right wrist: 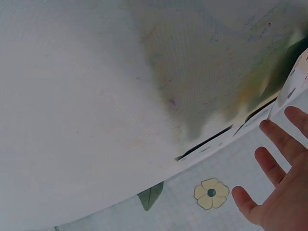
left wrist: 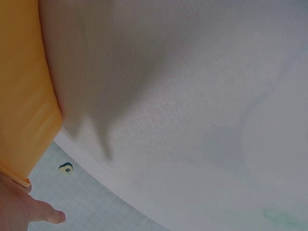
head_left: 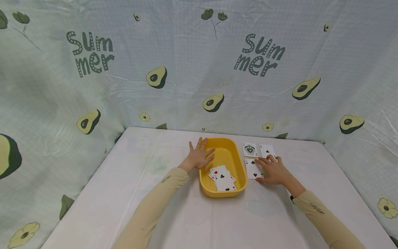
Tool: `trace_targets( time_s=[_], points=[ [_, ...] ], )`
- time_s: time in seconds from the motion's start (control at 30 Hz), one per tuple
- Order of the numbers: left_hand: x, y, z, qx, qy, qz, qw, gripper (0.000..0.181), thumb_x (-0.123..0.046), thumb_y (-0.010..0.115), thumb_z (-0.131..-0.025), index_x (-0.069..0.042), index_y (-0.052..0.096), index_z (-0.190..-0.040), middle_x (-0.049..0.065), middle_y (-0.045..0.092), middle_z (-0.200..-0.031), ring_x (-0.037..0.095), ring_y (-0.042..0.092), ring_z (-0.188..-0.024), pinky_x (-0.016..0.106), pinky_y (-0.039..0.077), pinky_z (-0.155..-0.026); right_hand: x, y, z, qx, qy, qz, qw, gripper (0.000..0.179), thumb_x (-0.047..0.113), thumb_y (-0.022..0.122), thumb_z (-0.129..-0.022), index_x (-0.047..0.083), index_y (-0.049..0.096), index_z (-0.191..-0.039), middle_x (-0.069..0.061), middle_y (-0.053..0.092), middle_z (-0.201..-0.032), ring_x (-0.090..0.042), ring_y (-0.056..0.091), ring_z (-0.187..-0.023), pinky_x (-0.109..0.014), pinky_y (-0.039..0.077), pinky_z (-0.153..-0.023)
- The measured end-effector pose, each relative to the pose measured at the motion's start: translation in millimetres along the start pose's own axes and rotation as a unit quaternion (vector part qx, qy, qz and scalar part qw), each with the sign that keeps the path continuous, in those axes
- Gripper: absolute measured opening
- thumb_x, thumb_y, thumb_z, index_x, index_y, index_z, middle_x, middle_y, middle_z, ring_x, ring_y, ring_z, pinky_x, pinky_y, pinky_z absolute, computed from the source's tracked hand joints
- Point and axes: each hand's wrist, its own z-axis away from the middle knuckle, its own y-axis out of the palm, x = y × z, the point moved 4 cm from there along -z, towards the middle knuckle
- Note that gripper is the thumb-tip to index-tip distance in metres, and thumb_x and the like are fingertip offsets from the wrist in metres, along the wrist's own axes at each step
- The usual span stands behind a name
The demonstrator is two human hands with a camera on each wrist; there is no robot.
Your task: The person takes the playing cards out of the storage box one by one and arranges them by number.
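A yellow plastic tray (head_left: 223, 194) with a raised rim stands on the table, several playing cards (head_left: 221, 178) fanned in a loose pile at its near end. My left hand (head_left: 199, 157) rests on the tray's left rim with its fingers spread; the left wrist view has the tray's outer wall (left wrist: 24, 86) and part of the hand (left wrist: 19, 207). To the right of the tray, my right hand (head_left: 273, 171) holds a spade card (head_left: 251, 169) between thumb and fingers. That card (right wrist: 294, 79) appears tilted up in the right wrist view, beside the fingertips (right wrist: 269, 126).
Two more face-up cards lie behind the right hand: an ornate ace (head_left: 250, 149) and a club card (head_left: 265, 149) partly covered by the fingers. The table (head_left: 230, 224) has a pale cloth. A patterned cloth (head_left: 183, 45) hangs behind it and at both sides.
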Motion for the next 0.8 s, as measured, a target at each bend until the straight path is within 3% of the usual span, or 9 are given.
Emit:
trace_targets(
  time_s=[0.8],
  points=[
    [0.4,-0.5,-1.4,0.0,0.0,0.008,1.0,0.047,-0.045,0.026,-0.095,-0.03,0.031,-0.138,0.011,0.004,-0.152,0.036,0.0,-0.138,0.068,0.007,-0.1,-4.9,0.5,0.8,0.017,0.008,0.0,0.9998,0.075,0.057,0.063,-0.07,0.014,0.046,-0.129,-0.011,0.052,-0.126,-0.031,0.039,-0.105,-0.059,0.027,-0.087]
  ],
)
